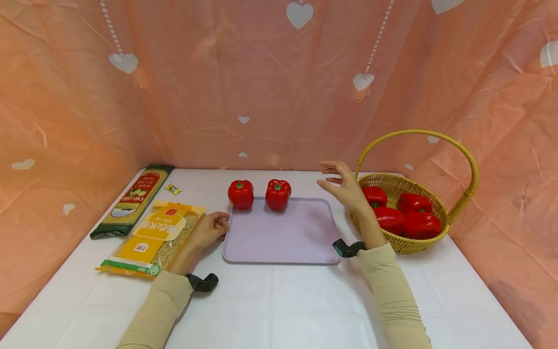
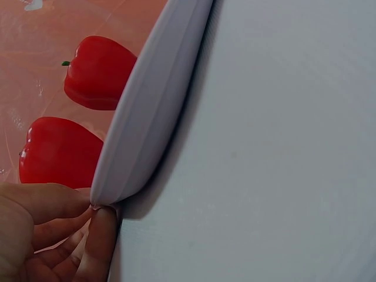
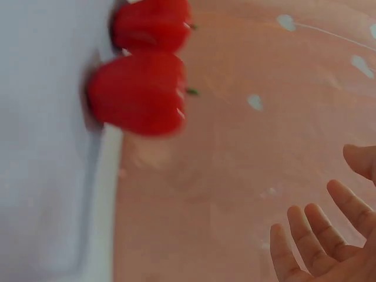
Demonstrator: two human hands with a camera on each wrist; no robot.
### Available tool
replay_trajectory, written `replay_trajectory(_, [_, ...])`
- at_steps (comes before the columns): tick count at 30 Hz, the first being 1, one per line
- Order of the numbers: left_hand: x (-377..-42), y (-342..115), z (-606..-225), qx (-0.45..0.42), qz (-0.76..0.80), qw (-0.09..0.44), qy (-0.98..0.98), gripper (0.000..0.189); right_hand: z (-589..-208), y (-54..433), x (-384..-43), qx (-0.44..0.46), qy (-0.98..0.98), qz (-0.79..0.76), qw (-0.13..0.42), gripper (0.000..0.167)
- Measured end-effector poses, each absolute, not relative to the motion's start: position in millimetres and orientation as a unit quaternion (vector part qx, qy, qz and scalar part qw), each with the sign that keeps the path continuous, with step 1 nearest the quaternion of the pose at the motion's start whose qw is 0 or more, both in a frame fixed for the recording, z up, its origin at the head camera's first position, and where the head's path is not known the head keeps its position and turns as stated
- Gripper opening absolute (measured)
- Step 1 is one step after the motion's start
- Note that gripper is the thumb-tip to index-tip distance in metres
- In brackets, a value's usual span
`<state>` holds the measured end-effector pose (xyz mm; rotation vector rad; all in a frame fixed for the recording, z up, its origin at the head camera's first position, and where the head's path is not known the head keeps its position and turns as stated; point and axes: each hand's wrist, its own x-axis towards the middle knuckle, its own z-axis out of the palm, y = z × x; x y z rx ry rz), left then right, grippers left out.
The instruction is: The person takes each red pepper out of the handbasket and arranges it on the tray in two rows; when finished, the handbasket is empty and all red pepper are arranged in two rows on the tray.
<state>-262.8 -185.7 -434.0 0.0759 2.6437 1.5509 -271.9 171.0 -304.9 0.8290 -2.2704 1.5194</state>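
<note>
A shallow lilac tray (image 1: 283, 237) lies on the white table, and two red bell peppers (image 1: 240, 195) (image 1: 278, 195) stand side by side along its far edge, toward the left. My left hand (image 1: 209, 230) is at the tray's left side. In the left wrist view, its thumb and a finger (image 2: 103, 241) pinch the tray's rim. My right hand (image 1: 346, 189) is raised above the table between the tray and a wicker basket (image 1: 407, 246), fingers spread and holding nothing. Several red peppers (image 1: 422, 225) lie in the basket.
The basket's tall arched handle (image 1: 471, 184) rises at the right. To the left lie a yellow noodle packet (image 1: 150, 237), a dark green and red packet (image 1: 132, 201) and a small wrapped sweet (image 1: 173, 189). A pink curtain (image 1: 270, 87) hangs behind the table.
</note>
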Motion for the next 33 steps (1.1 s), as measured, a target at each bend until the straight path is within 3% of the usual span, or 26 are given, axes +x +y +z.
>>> replay_trajectory(9, [-263,-186,-432,0.026,0.501,0.038,0.864,0.035,-276,231,-248,0.244,-0.834,0.449,0.208,0.034])
replay_trajectory(15, [-263,-186,-431,0.017,0.504,0.047,0.862,0.035,-278,273,-264,0.215,-0.856,0.419,0.213,0.037])
replay_trajectory(24, [-262,-186,-433,0.036,0.507,0.039,0.860,0.035,-287,314,-292,0.145,-0.892,0.405,0.137,0.050])
replay_trajectory(33, [-263,-186,-433,0.027,0.507,0.039,0.861,0.034,-307,332,-306,0.090,-0.909,0.406,0.021,0.065])
